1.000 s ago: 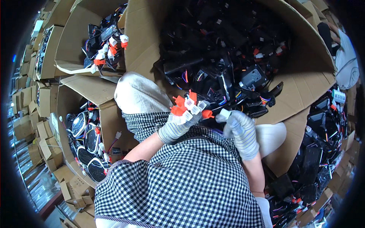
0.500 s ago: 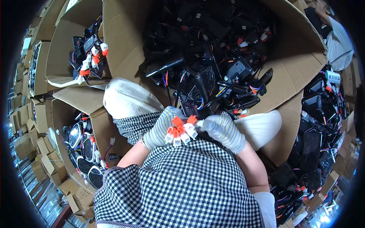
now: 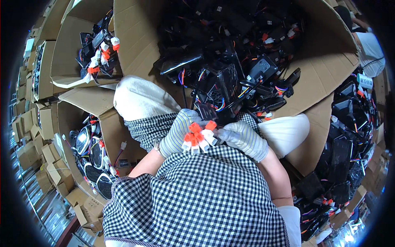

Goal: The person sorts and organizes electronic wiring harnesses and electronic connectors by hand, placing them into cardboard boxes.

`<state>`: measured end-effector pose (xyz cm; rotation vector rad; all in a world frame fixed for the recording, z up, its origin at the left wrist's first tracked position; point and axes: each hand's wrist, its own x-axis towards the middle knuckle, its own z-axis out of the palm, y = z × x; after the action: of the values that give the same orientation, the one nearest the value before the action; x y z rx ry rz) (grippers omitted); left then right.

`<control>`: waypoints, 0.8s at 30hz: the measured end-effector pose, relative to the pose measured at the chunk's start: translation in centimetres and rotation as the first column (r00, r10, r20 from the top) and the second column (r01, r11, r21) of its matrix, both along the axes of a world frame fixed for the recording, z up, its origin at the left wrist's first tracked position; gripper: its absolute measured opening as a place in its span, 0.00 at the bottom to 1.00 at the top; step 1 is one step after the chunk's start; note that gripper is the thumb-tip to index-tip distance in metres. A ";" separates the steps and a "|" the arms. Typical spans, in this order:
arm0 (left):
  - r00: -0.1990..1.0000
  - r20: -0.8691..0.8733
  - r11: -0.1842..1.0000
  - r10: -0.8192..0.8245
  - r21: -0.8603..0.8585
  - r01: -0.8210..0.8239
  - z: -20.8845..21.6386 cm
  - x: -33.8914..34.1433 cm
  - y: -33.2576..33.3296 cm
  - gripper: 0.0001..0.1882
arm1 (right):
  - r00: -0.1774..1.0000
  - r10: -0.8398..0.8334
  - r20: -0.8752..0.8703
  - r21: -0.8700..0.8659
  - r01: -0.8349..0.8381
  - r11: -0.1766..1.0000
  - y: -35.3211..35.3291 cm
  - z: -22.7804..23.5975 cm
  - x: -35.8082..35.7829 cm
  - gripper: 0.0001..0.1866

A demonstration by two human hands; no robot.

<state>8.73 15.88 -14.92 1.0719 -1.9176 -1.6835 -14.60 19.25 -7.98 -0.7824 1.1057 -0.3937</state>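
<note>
Left: an open carton (image 3: 112,133) holds oval black pieces (image 3: 97,157) with white rims. Beyond it lie smaller brown boxes (image 3: 58,169), loosely heaped, and a glossy pale material (image 3: 48,218), too blurred to identify. Upper right: a white-and-green cylinder (image 3: 364,81), near another person (image 3: 371,52) in pale clothing.
</note>
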 end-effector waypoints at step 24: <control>0.871 -0.130 -0.220 0.473 0.940 0.260 5.7 2.6 0.9 0.17 | 0.295 -0.725 0.622 0.108 0.885 0.453 -2.3 -10.6 -3.2 0.36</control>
<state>11.31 16.76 -9.24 0.8820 0.4595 -2.9205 -17.81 16.95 -18.56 -0.1624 0.7506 -1.6222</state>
